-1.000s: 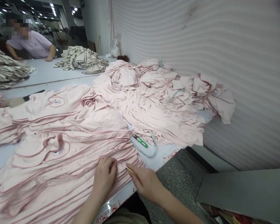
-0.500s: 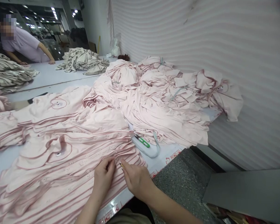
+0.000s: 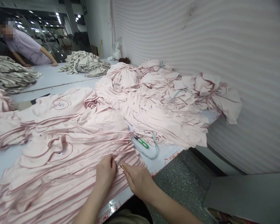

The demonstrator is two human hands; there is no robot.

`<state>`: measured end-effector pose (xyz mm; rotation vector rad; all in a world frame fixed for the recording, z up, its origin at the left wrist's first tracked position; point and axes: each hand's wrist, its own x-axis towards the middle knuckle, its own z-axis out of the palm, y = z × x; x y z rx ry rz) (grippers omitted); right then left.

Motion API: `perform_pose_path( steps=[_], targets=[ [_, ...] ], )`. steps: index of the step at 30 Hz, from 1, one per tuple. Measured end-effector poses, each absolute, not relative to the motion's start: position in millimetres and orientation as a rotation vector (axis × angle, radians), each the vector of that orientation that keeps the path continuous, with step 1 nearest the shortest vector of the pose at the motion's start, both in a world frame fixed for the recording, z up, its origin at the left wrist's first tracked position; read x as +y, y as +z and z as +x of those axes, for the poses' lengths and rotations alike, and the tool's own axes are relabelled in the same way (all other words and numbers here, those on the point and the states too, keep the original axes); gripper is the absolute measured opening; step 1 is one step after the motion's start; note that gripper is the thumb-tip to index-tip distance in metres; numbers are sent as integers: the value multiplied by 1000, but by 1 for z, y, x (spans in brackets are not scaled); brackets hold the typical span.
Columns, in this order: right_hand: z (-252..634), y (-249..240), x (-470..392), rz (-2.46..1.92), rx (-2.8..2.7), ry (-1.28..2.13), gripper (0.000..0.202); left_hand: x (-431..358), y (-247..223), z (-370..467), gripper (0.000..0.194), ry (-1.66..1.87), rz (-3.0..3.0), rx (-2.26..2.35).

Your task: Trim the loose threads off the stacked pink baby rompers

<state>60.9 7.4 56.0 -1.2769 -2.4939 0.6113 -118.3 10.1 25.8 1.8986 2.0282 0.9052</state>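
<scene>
Pink button-front garments [image 3: 81, 179] lie overlapped in a stack, their darker-edged plackets fanned out in rows with small buttons. My left hand [image 3: 105, 170] is closed in a pinch on a placket edge of the pink garment, beside a button. Just to its right, my right hand [image 3: 140, 182] is closed around a small, thin yellowish tool [image 3: 122, 167] with a dark tip. The tip points at the placket near my left fingers; I cannot tell its exact kind. Beyond my hands lie green-handled thread snips [image 3: 142, 142], beside a loop of grey-blue fabric strip [image 3: 151, 156].
Bundled pink garments [image 3: 158, 115] are heaped at the back right, some tied with strips. Grey-beige garment piles [image 3: 84, 63] sit on the far table [image 3: 51, 74], where a person [image 3: 34, 46] leans. A white wavy wall covering [image 3: 200, 37] borders the right side.
My left hand has turned slightly, its fingers more tightly closed at the placket. The tool tip in my right hand has moved slightly away from the left fingers. The view has shifted a little.
</scene>
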Motion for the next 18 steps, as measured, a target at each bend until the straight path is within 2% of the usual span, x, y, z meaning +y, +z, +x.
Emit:
perform_pose_path(
  steps=[8, 18],
  targets=[
    [47, 53, -7, -1095, -2420, 810, 34, -44, 16, -164, 17, 1043, 2171, 2012],
    [10, 51, -18, -1193, -2592, 580, 44, -33, 15, -176, 21, 1133, 2006, 1947]
  ],
)
